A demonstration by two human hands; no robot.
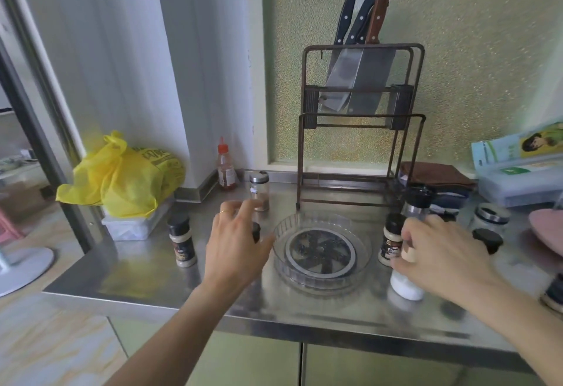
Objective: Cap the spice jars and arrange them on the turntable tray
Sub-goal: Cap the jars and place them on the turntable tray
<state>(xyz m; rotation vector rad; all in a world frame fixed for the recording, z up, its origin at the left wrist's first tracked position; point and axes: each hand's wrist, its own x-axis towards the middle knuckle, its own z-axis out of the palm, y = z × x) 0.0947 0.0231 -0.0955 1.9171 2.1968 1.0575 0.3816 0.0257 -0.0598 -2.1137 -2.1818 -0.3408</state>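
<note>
Head view: the clear round tray (323, 248) sits mid-counter (152, 276) and holds no jars, so the task looks to be at its start, with a first jar being picked up or capped.

The left hand (234, 248) hovers just left of the tray, fingers spread wide, over a small dark-topped thing (256, 231) that it mostly hides; whether this is a loose cap or a jar cannot be told, nor whether the hand touches it. The right hand (441, 257) is just right of the tray, its grip closed around a white jar (406, 285) standing on the counter; the hand covers the jar's top, so whether it is capped is unclear.

Other jars stand around the tray:
- a black-capped jar (182, 241) well to its left
- a metal-lidded glass jar (259, 190) behind it to the left
- a black-capped labelled jar (391, 241) touching or nearly touching its right rim
- a tall black-topped grinder (416, 202) behind that
- a glass jar (490, 218) farther right, with a black cap (487, 239) in front of it

Next, the held jar probably needs its cap seated and twisted, then a lift over the tray's low wall. The knife rack (361, 123) behind the tray calls for some care.
</note>
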